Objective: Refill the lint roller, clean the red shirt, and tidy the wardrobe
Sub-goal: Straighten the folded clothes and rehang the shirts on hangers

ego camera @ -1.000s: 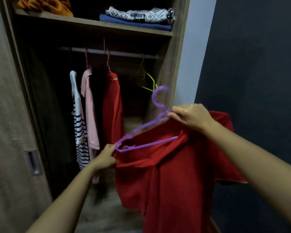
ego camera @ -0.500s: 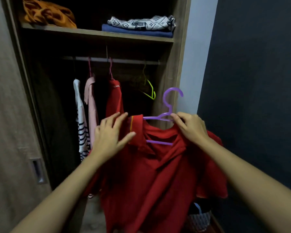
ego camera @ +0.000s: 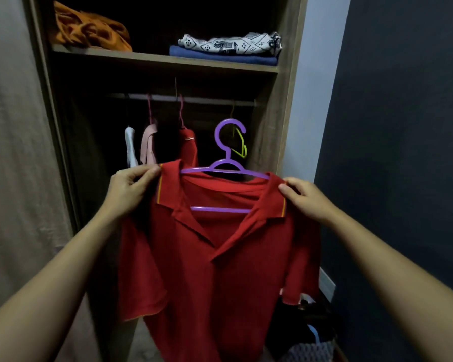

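Left grip (ego camera: 131, 189) and right grip (ego camera: 305, 199) each pinch a shirt (ego camera: 215, 270) shoulder over the hanger (ego camera: 228, 152). Hold it level, then lift the hook over the rail's (ego camera: 207, 99) free right end.

1. On the metal wardrobe rail (ego camera: 207, 100), the stretch between the hung red garment (ego camera: 190, 145) and the yellow-green plastic hanger (ego camera: 240, 145) is open.
2. The rail's left part is crowded: a white garment (ego camera: 130, 150) and a pink garment (ego camera: 148, 145) hang close together.
3. The wooden shelf (ego camera: 165, 60) sits just above the rail, leaving a low slot.
4. The wooden side wall (ego camera: 285, 113) closes the right end.
5. The red polo shirt (ego camera: 215, 257) I hold up blocks the lower opening.
6. Dark bags (ego camera: 298, 333) crowd the floor's right corner.
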The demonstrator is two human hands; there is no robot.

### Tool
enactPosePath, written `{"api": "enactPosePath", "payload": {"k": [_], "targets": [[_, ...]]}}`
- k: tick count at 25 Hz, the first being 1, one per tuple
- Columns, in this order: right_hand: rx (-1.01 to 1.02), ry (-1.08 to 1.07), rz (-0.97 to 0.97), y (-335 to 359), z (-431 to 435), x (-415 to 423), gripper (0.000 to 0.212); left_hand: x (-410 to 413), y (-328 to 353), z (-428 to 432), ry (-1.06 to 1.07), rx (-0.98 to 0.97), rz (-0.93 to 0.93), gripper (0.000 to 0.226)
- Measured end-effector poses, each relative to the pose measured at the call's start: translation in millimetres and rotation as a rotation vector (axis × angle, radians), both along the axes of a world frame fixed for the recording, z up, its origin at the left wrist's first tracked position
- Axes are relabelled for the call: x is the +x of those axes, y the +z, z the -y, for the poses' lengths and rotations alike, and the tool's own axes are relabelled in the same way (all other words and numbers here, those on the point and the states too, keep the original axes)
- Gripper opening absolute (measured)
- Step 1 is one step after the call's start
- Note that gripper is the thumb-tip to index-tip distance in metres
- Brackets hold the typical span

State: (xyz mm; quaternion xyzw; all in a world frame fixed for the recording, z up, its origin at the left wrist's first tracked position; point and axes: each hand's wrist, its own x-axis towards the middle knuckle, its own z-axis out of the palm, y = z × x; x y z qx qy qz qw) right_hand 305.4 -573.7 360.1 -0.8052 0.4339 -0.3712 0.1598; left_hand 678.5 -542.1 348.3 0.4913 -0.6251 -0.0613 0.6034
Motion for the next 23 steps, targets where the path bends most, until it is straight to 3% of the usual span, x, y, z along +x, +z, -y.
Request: {"api": "enactPosePath", "payload": {"k": [2, 6, 8, 10, 13, 15, 18, 20, 22, 23], "targets": [[-0.028, -0.026, 0.033, -1.6, 4.9, 2.6, 0.018, 1.3, 3.8, -9.0, -0.028, -0.013, 0.037, 0.021], [-0.019, -0.057, 0.114, 1.9, 14.2, 2.3, 0.017, 17.2, 12.8, -22.8, 0.010, 0.160, 0.365, 0.022], [-0.034, -0.071, 0.113, 5.9, 15.0, 6.4, 0.018, 26.8, 13.6, -28.0, -0.034, 0.168, 0.346, 0.020], [-0.051, -0.091, 0.056, 13.0, 14.1, 16.9, 0.021, 33.0, 11.7, -32.0, -0.073, 0.117, 0.271, 0.037], [-0.120, -0.254, -0.189, 20.9, 9.6, 41.9, 0.037, 28.9, 7.6, -39.9, 0.005, 0.020, 0.236, 0.024], [-0.108, -0.104, -0.232, 19.7, 0.1, 69.4, 0.048, 22.5, 2.4, -45.3, 0.140, -0.050, 0.311, 0.022], [0.295, 0.193, 0.041, 8.3, -18.9, 119.9, 0.048, 0.9, -3.9, -51.4, 0.284, -0.075, 0.363, 0.032], [0.558, 0.231, 0.301, 6.1, -17.6, 143.8, 0.037, -22.2, -13.8, -50.3, 0.390, -0.052, 0.445, 0.039], [0.678, 0.180, 0.510, 10.8, -6.7, 160.2, 0.019, -48.8, -25.0, -46.1, 0.471, -0.043, 0.532, 0.038], [0.706, 0.137, 0.594, 14.5, -0.2, 166.1, 0.024, -61.2, -28.4, -43.4, 0.500, -0.037, 0.561, 0.037]]}}
